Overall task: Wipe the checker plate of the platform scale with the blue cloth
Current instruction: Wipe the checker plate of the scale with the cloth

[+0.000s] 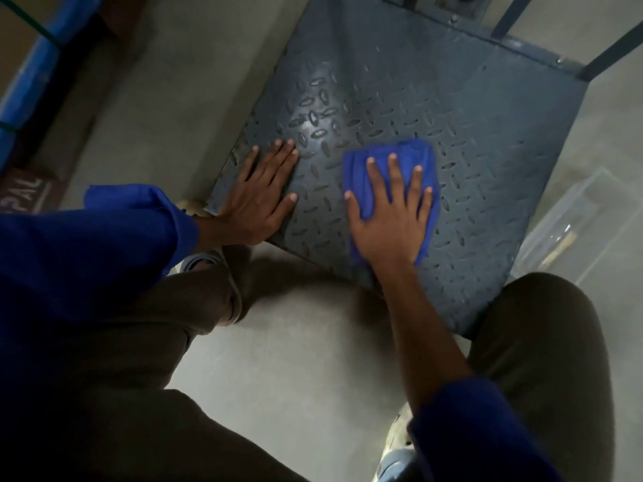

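Cloth [412, 158], blue and crumpled, lay flat on the checker plate [435, 109] of the platform scale, toward the plate's near edge and right of the person's other hand. The right hand [391, 217] pressed down on it with fingers spread wide and straight, palm covering the cloth's near half, while folds of blue fabric showed beyond the fingertips and along both sides of the palm. The left hand [259, 196] rested flat on the bare plate near its near-left corner, fingers straight and held close together, thumb out toward the cloth; it held nothing. The two hands were close but not touching. A pale glare sat on the raised tread pattern just beyond the left hand's fingertips. Both forearms came out of blue sleeves [104, 245], and the person crouched in dark trousers on a light grey floor [295, 360]. A clear plastic container [574, 224] stood on the floor just beside the plate's right edge. Dark metal uprights [612, 50] rose from the plate's far side.
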`<state>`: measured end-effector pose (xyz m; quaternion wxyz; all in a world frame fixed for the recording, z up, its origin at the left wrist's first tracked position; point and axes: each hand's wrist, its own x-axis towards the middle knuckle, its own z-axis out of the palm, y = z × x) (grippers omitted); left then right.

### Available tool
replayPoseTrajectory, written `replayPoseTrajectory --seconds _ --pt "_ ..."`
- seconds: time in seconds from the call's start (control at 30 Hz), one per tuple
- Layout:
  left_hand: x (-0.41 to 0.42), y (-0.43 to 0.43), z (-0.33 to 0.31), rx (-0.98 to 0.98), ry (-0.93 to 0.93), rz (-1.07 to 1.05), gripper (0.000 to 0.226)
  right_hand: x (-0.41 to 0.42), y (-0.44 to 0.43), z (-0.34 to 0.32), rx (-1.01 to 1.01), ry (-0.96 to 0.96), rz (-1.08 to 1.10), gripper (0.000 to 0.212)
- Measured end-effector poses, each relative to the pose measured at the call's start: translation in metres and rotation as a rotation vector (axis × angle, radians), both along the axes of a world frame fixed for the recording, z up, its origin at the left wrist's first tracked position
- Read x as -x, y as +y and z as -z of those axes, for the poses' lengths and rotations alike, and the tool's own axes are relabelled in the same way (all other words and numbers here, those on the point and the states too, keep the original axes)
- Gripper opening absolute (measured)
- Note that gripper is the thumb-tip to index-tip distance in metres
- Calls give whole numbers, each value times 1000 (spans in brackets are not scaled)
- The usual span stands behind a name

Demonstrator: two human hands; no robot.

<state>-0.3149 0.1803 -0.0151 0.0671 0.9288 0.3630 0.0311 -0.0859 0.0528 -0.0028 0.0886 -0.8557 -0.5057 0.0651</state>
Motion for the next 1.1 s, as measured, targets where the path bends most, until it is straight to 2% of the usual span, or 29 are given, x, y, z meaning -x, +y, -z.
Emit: replayPoseTrajectory --seconds 0.07,0.13,0.23,0.33,0.47,0.57,0.67,0.77,0.8,0.87,0.93,0.97,1.03,1.1 --pt "-1 0 0 -14 16 3 73 -8 44 -1 -8 38 89 70" --pt "0 -1 2 -18 39 5 73 10 64 -2 -9 46 59 70" --pt "-3 5 3 -26 66 7 77 49 38 0 -16 10 -203 68" --pt "-15 17 0 -27 89 -37 81 19 39 1 -35 9 -355 68" --pt "-22 25 1 -15 59 -81 81 -41 99 -1 1 34 -161 70" --pt "-21 25 2 -20 47 -89 81 -20 114 -4 -4 69 -18 71" --pt "-22 25 4 -22 48 -89 81 24 89 -2 -6 -1 -212 68" --pt "-21 24 3 -28 35 -90 81 0 105 -3 11 0 -406 68" --pt "-21 23 3 -26 30 -88 82 -16 118 -6 25 7 -389 69" --pt "-21 23 2 -17 4 -89 82 -31 142 -9 39 50 -212 69" --pt "-20 25 3 0 -31 -104 83 -3 148 -7 37 106 -38 69" --pt "-20 24 4 8 -48 -119 84 20 142 -7 32 104 -36 68" --pt "-18 20 5 29 -77 -173 86 53 120 -8 12 123 -201 65" --pt "-11 10 8 15 -77 -261 89 43 99 -7 7 137 -365 63"
